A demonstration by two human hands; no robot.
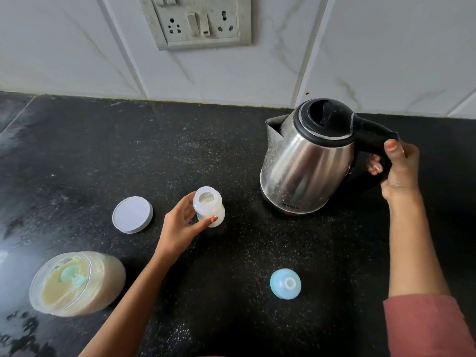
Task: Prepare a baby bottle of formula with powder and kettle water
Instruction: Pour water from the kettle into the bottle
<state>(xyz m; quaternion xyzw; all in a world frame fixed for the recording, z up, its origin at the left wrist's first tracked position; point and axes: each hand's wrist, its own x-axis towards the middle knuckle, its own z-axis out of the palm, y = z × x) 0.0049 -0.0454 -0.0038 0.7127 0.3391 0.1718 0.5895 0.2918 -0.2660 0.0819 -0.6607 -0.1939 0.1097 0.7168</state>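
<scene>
Now the left hand [180, 225] holds the baby bottle [209, 211] upright on the black counter [206, 150]. The thumb lies across the bottle's near side and the fingers [189, 202] curl round its far-left side. The bottle's mouth is uncovered, and something whitish shows in its lower part.

Well to the right of those fingers, the right hand [400, 173] grips the handle [371, 136] of the steel kettle [306, 163]. Its thumb presses the handle's top, and its fingertips [374, 166] show curled through the gap between handle and body. The kettle's black lid [324, 117] is down and its spout points left toward the bottle. Its body looks tilted that way; whether its base rests on the counter I cannot tell. Kettle and bottle are near but apart.

Just left of the left hand's fingers, 1 white lid [132, 215] lies flat on the counter. Nearer than that, left of the left forearm, the open powder jar [77, 284] stands with pale powder inside and 1 light-green scoop [70, 275] sunk in it. Between the 2 forearms, nearer than both hands, the blue teat ring [285, 283] sits on the counter, teat up. A reddish sleeve [425, 328] covers the right arm near the frame's corner. Beyond the fingers, the tiled wall [77, 47] carries a socket plate [198, 21] with switches.
</scene>
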